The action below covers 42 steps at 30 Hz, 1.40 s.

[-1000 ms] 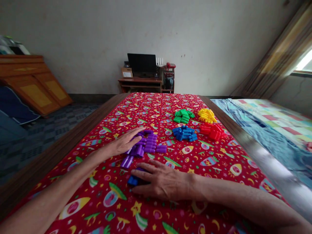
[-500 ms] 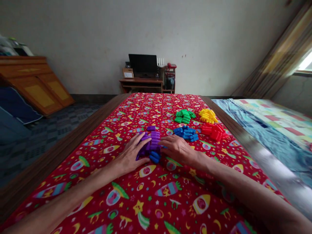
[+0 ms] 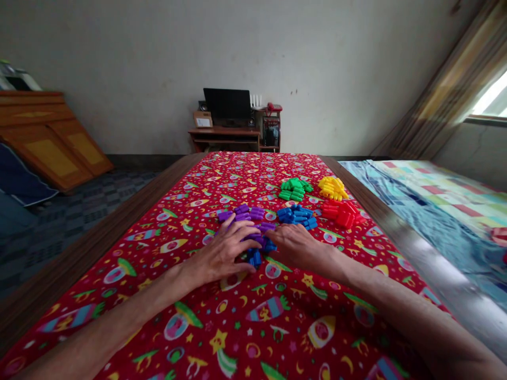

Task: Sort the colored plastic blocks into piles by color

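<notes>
My left hand (image 3: 226,249) lies palm down over a heap of purple plastic pieces (image 3: 247,215), fingers spread across them. My right hand (image 3: 295,246) rests beside it on the right, fingers pointing left and touching the same heap. A few blue pieces (image 3: 255,257) lie between the two hands. Further back sit separate heaps: blue pieces (image 3: 297,215), green pieces (image 3: 294,189), yellow pieces (image 3: 332,187) and red pieces (image 3: 339,213). All lie on a red patterned cloth (image 3: 253,316) covering a long table.
The table's wooden edge (image 3: 119,221) shows on both sides. A bed with a striped sheet (image 3: 435,200) stands close on the right. A small desk with a monitor (image 3: 229,119) is against the far wall, a wooden cabinet (image 3: 51,137) at the left.
My right hand came forward from the near cloth, bringing blue pieces up to the purple heap. Both hands now press in on the heap, which has shifted slightly away from me.
</notes>
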Each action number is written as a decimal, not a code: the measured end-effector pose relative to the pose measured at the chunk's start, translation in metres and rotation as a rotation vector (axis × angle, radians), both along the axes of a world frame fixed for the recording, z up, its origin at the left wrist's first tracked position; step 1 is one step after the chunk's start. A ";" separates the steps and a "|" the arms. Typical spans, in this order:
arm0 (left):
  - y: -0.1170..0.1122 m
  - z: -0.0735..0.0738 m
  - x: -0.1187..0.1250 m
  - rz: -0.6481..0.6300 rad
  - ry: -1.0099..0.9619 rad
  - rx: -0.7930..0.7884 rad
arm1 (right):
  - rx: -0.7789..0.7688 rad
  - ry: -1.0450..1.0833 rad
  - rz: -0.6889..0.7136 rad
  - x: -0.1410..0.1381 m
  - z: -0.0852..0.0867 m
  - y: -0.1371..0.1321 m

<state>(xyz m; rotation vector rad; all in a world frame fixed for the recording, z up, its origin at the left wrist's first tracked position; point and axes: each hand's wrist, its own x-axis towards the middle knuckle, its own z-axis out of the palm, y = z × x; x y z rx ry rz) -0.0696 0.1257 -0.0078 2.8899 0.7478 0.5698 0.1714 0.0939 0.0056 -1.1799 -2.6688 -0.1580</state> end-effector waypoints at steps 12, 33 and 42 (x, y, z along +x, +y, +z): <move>-0.003 0.000 -0.007 0.032 0.095 0.017 | -0.063 -0.024 -0.594 0.062 0.065 0.038; -0.010 0.010 0.013 0.308 -0.828 -1.075 | -0.108 0.277 0.161 -0.003 0.047 0.008; -0.012 0.010 0.013 0.200 -0.762 -0.963 | -0.072 0.279 0.036 -0.001 0.044 0.013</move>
